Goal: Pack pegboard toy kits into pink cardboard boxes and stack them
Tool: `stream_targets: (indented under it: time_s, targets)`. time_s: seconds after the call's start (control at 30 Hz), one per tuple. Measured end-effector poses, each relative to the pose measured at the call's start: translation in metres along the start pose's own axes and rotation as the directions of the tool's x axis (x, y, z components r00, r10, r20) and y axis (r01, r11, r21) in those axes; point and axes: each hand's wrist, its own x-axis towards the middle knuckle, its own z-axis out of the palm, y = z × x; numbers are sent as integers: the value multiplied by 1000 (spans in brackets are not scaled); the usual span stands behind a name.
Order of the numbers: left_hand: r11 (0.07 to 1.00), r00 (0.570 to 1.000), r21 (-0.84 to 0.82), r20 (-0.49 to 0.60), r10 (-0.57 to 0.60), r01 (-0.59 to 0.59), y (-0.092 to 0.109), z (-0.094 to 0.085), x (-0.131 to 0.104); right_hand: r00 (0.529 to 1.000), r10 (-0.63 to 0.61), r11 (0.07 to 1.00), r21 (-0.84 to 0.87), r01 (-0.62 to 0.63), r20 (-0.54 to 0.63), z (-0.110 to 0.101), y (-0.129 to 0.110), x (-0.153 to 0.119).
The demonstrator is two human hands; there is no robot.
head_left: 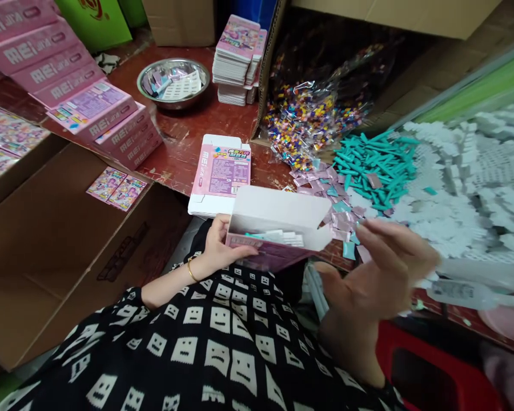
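My left hand (pixel 220 242) is closed on the near left side of a pink carton (pixel 278 208), thumb over its front edge. The carton lies tilted with its white flap raised. Inside it are white perforated pieces (pixel 282 237) and a bit of teal. My right hand (pixel 385 268), blurred, hovers right of the carton, with its thumb apart from the bent fingers. Near its fingertips lie small pink and blue packets (pixel 342 220). Beside the thumb is a pale grey-blue striped thing (pixel 316 290) that I cannot make out. Flattened pink cartons (pixel 223 171) lie behind the held one.
Teal sticks (pixel 377 165) and white plastic pieces (pixel 475 182) are heaped at right. A cardboard box (pixel 263 68) holds bags of coloured beads (pixel 312 120). At the back are a metal bowl (pixel 175 105) and stacked cards (pixel 235 57). Filled pink boxes (pixel 128 137) stand left.
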Motion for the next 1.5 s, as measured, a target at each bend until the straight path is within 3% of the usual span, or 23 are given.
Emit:
stream_targets:
  time_s: [0.1,0.17,0.23,0.3,0.4,0.47,0.57,0.63,0.73,0.83,0.9,0.97,1.1,1.2,1.27,1.33,1.4,1.43,1.5]
  targets:
    - [991,988,-43,90,-126,130,1,1,4,982,173,979,119,-163,-72,27,21,-19]
    - [981,970,16,145,-193,193,-1,-1,9,936,352,911,218,-350,28,51,31,-31]
    - [971,960,81,151,-235,225,-6,-5,14,900,435,866,254,-430,41,70,37,-38]
    - [973,968,94,123,-220,210,-12,-7,20,900,430,875,274,-398,-65,83,38,-40]
    - [995,992,12,74,-99,99,-18,-7,26,873,408,883,359,-304,-265,94,35,-35]
    - [998,993,-21,104,-64,66,-18,-5,29,877,392,875,407,-262,-277,94,33,-29]
    - [994,974,-4,202,-102,105,-13,-3,33,930,354,881,368,-296,-100,81,30,-17]
    - [984,968,-18,183,-173,179,-6,0,36,931,360,867,346,-358,61,68,29,-7]
    - [957,957,-47,70,-282,285,3,3,40,873,423,779,393,-487,244,52,33,5]
    - [964,963,-30,65,-263,265,5,5,37,791,456,662,438,-608,409,47,44,7]
    - [976,972,-11,96,-216,218,2,5,33,766,433,640,437,-632,475,47,51,5]
    - [982,974,10,126,-187,187,-2,6,29,780,377,670,434,-602,499,47,55,2]
    - [967,959,45,123,-256,252,-7,7,27,804,247,748,421,-513,541,42,54,-2]
    - [912,906,-13,119,-407,411,-4,6,25,850,291,769,421,-481,440,36,57,-3]
    - [837,838,-103,176,-516,537,0,3,20,866,449,740,451,-499,222,33,62,-2]
    - [719,738,-188,276,-615,669,4,-3,16,776,627,682,527,-508,-64,35,69,4]
    - [620,665,-246,332,-668,745,7,-14,19,668,709,635,616,-466,-225,44,74,15]
    - [603,660,-268,315,-682,751,8,-23,24,661,714,617,653,-438,-231,52,74,23]
    - [648,709,-297,193,-679,701,12,-46,40,713,686,574,711,-405,-148,74,70,39]
